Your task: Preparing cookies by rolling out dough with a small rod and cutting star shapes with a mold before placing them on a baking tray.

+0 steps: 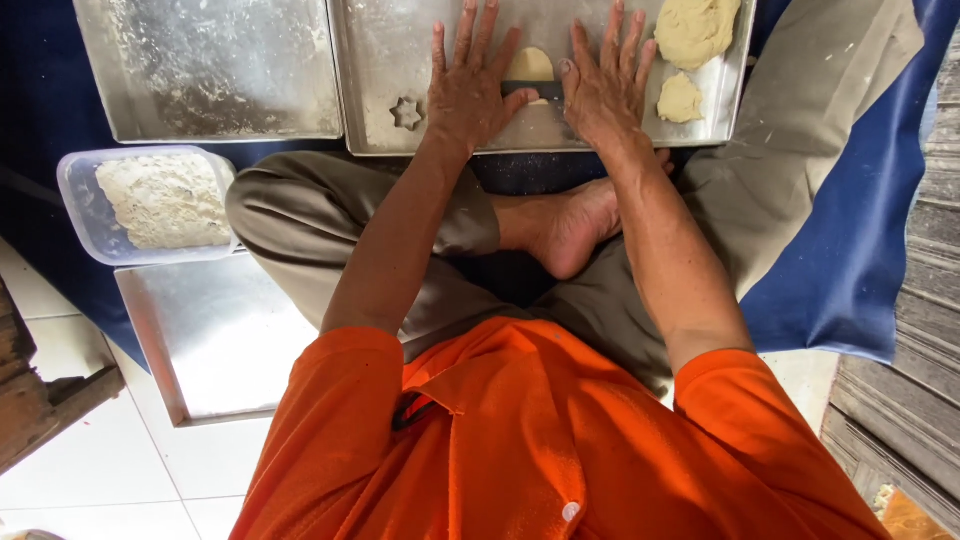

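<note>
While both hands (470, 90) (605, 90) press flat, fingers spread, a dark roller (532, 90) hides between them — dough (530, 65) half covered.

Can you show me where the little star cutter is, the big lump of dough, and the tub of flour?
star cutter (406, 113), head view, on its metal outline.
big lump of dough (695, 30), head view, middle of its top.
tub of flour (80, 215), head view, on its plastic wall.

White tiled floor (90, 470) partly covered by a blue mat (850, 250). On them lie three metal trays: a floured one under the grips (400, 60), one left of them (215, 65), one nearer the body (215, 340). A clear tub of flour (150, 205) sits left of the grips, between the two side trays.
</note>
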